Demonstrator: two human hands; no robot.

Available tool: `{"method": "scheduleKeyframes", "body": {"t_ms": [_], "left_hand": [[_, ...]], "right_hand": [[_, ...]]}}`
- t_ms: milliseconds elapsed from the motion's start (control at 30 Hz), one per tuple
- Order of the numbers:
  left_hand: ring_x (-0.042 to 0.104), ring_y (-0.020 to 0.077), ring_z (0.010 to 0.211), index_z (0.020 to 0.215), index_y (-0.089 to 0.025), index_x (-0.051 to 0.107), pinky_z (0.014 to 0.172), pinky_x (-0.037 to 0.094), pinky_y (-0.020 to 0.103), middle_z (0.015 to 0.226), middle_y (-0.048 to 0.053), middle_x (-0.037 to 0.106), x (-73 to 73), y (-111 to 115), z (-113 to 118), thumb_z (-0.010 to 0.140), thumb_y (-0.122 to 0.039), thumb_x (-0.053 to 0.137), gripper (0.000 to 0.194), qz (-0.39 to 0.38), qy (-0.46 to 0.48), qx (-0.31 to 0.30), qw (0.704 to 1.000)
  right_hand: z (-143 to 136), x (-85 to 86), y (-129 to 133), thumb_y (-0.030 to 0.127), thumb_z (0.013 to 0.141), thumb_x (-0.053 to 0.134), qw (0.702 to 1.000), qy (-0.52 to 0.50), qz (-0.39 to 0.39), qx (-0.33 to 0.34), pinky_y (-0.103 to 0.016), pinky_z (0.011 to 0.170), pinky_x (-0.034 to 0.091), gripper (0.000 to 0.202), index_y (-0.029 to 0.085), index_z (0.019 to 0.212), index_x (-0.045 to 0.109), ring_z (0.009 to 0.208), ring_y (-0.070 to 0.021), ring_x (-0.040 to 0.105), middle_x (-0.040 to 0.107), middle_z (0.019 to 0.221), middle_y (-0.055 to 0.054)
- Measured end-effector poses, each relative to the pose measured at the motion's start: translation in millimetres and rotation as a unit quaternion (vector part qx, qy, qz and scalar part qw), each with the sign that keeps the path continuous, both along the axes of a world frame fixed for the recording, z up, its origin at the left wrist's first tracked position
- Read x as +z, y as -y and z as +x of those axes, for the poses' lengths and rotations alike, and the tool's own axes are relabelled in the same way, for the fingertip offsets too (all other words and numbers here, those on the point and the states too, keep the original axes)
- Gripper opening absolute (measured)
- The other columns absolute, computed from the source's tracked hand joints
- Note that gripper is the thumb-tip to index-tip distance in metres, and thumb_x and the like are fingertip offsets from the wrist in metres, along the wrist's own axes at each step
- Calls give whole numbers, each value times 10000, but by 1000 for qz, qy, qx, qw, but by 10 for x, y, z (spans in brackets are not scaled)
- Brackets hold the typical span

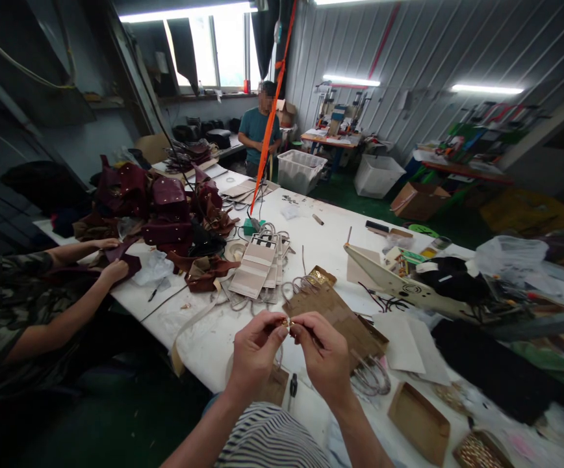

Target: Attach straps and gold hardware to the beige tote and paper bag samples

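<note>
Above the near table edge, my left hand [257,354] and my right hand [325,354] meet fingertip to fingertip. Both are closed in a pinch on a small gold-coloured metal fitting [288,322], whose exact kind is too small to make out. Just beyond them lies a brown flat panel [333,309] with looped cords at its ends. A small box of gold-coloured pieces [319,275] stands at its far end. Below my hands, a small black tool [293,385] lies on the white table [189,322]. Farther off is a stack of beige panels [253,270] with looped cords.
At left, a co-worker's hands [115,268] hold dark red material beside piled dark red bags [165,201]. Another person [257,133] stands behind the table. An orange strap [268,130] hangs down. Right are a cream metal arm [399,286], a cardboard tray [418,422] and a rivet box [479,452].
</note>
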State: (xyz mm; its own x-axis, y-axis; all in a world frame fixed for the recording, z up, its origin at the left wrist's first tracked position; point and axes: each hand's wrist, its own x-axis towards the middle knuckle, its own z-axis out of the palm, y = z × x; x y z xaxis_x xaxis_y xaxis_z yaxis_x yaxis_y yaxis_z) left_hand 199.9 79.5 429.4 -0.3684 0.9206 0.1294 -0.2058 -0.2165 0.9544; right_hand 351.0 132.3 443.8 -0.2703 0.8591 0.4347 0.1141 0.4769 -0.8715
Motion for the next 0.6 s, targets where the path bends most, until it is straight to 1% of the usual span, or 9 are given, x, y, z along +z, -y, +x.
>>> {"method": "scheduleKeyframes", "body": {"t_ms": [133, 300, 500, 600], "left_hand": [[697, 201, 946, 1146, -234, 860, 853, 596, 314, 1044, 78, 747, 23, 26, -10, 996, -323, 827, 177, 22, -37, -1, 999], [682, 201, 929, 1149, -233, 858, 828, 582, 313, 1004, 76, 736, 19, 18, -21, 1003, -314, 819, 172, 25, -50, 6, 998], [705, 212, 960, 1137, -220, 858, 841, 577, 313, 1036, 90, 753, 29, 7, -24, 1000, -329, 826, 178, 18, -38, -10, 999], [704, 207, 979, 1134, -210, 856, 855, 570, 303, 1049, 87, 751, 15, 12, -6, 999, -349, 831, 195, 4, -9, -21, 1000]], "right_hand": [[12, -34, 3, 219, 1069, 693, 1000, -3, 12, 3, -317, 741, 625, 121, 233, 1084, 812, 833, -191, 728, 775, 990, -69], [14, -57, 7, 208, 1067, 697, 1000, -1, 6, 1, -309, 739, 624, 112, 231, 1074, 806, 838, -185, 731, 769, 988, -64], [26, -75, 13, 233, 1070, 692, 1000, 7, -3, -9, -313, 721, 622, 118, 220, 1060, 809, 826, -194, 731, 777, 982, -75], [-7, -105, -13, 255, 1071, 693, 1000, 6, -2, -6, -309, 727, 624, 127, 217, 1060, 814, 835, -194, 731, 781, 989, -77]]}}
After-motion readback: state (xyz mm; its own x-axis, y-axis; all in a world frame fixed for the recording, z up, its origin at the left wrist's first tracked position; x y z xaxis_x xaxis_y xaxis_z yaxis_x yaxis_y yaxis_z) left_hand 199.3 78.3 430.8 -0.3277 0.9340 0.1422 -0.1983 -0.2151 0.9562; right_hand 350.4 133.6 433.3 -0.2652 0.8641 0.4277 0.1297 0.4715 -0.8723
